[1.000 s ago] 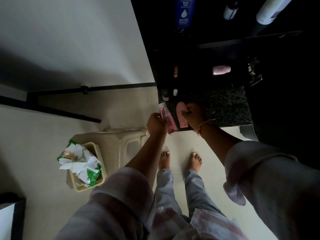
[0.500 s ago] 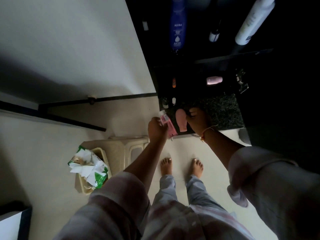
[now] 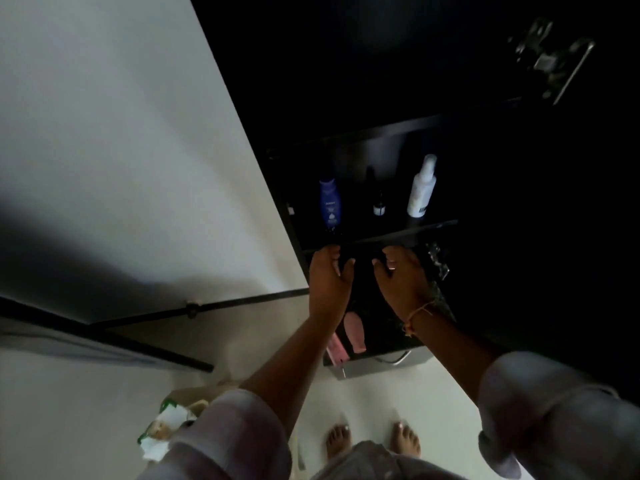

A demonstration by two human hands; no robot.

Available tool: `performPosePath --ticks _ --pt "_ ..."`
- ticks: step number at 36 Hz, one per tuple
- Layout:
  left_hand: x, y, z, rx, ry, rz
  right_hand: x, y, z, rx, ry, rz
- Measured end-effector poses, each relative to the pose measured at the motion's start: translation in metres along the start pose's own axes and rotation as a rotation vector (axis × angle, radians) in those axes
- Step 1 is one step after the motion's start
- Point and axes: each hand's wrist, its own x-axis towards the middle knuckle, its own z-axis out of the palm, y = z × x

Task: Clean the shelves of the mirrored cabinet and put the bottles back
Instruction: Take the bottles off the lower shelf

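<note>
1. Left hand (image 3: 329, 278) raised to the dark compartment under the shelf (image 3: 398, 235), fingertips at the shelf's front edge, fingers loosely extended, thumb pointing across to the other hand; nothing visible in its grasp.
2. Right hand (image 3: 401, 282) raised level with it and just beside, palm turned toward the left one, fingers relaxed and slightly bent, likewise gripping nothing visible; thin orange wristband (image 3: 417, 315) on the wrist.
3. On the shelf just above both hands, upright and apart: blue bottle (image 3: 329, 202) at left, small dark dropper bottle (image 3: 379, 206) in the middle, white spray bottle (image 3: 421, 192) at right.
4. Below the hands, lying on the dark counter (image 3: 384, 327): pink bottle (image 3: 355, 332) between the forearms, pink tube (image 3: 336, 348) beside it, partly covered by the left forearm.
5. Metal hinge (image 3: 438, 261) just right of the right hand; second hinge (image 3: 550, 57) high at upper right.
6. On the floor: bin (image 3: 201, 405) of green-and-white wrappers (image 3: 159, 431), half hidden by the left sleeve; bare feet (image 3: 339, 439).
7. Cabinet interior almost black; gap between the hands and depth of the compartment impossible to make out.
</note>
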Motion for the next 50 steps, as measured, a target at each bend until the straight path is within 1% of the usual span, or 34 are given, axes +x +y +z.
performPosePath --ticks 4,8,14,17,21,25,29,35,40,44,50 --pt "0.021 0.020 0.002 -0.073 0.037 0.000 0.026 -0.009 -0.017 0.015 0.124 -0.019" --pt "0.043 0.039 0.003 -0.069 0.099 0.006 0.048 -0.015 -0.035 -0.087 0.236 -0.068" --pt "0.070 0.052 0.003 0.015 0.156 -0.055 0.080 -0.023 -0.054 -0.094 0.326 0.020" --pt "0.078 0.053 0.004 0.006 0.135 -0.079 0.095 -0.018 -0.056 -0.052 0.291 0.042" --pt "0.089 0.052 0.003 0.013 0.112 -0.100 0.109 -0.014 -0.057 0.038 0.235 0.011" --pt "0.098 0.047 0.003 -0.031 0.094 -0.124 0.118 -0.013 -0.055 0.025 0.211 0.039" --pt "0.101 0.044 0.004 -0.039 0.083 -0.092 0.122 -0.011 -0.054 0.037 0.216 0.041" --pt "0.099 0.044 0.003 -0.126 0.066 -0.138 0.119 -0.015 -0.054 0.056 0.183 0.014" --pt "0.092 0.044 0.000 -0.184 0.058 -0.126 0.107 -0.018 -0.051 0.100 0.110 0.006" --pt "0.084 0.044 -0.003 -0.220 0.060 -0.089 0.096 -0.018 -0.046 0.157 0.120 0.001" --pt "0.057 0.041 -0.012 -0.246 0.058 -0.019 0.070 -0.018 -0.048 0.180 0.147 -0.031"
